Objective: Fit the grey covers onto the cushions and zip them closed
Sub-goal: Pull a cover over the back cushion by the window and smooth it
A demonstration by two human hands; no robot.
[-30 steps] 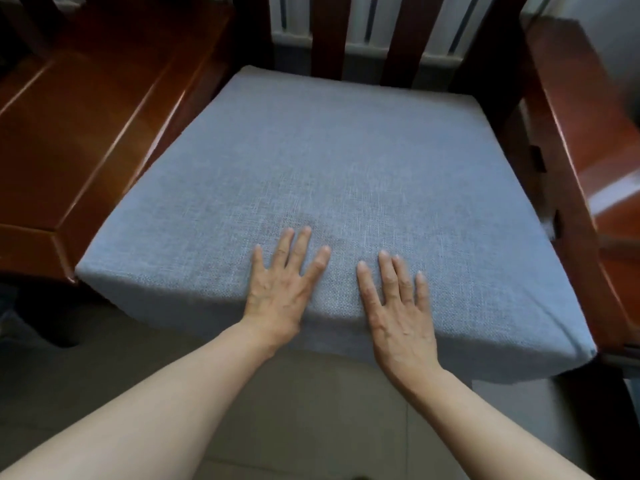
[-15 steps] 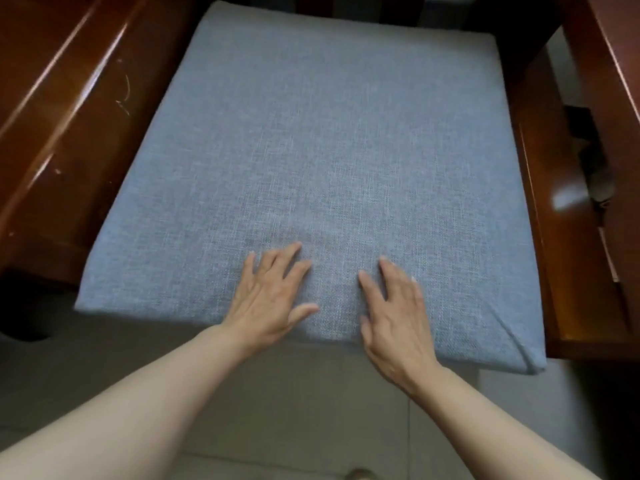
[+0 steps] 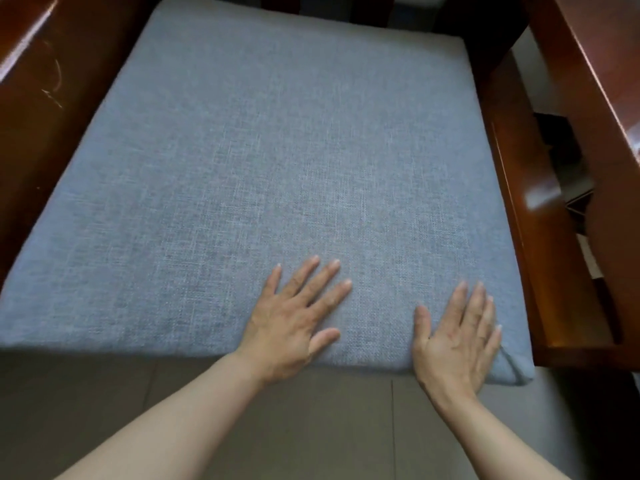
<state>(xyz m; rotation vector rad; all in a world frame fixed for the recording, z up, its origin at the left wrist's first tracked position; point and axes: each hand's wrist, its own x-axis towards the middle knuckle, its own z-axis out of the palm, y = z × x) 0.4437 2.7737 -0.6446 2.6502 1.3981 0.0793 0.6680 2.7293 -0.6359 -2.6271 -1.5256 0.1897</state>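
Left hand [image 3: 294, 320] flat on the grey cushion [image 3: 277, 161], palm down, fingers straight and a little spread, thumb out to the right; grasping nothing, only resting on the fabric close to the near edge. Right hand [image 3: 457, 337] also flat and released, fingers straight and close together, lying on the cushion just beside its near right corner, with the heel of the hand over the edge. Both hands apart from each other, a strip of bare fabric between them. Both forearms bare, reaching up from the bottom of the view.

Cushion already inside its grey woven cover, lying on the seat of a dark red wooden chair [image 3: 554, 237], between the two side rails. Near edge of the cushion projecting a little past the seat front. Small fold of cover fabric [image 3: 512, 365] at the near right corner, right next to the right hand. Zip not to be seen from this side. Left armrest [image 3: 45, 81] glossy, with some light scratches. Below the cushion, tiled floor [image 3: 346, 427] in brown-grey. Nothing lying on top of the cushion except the two hands.
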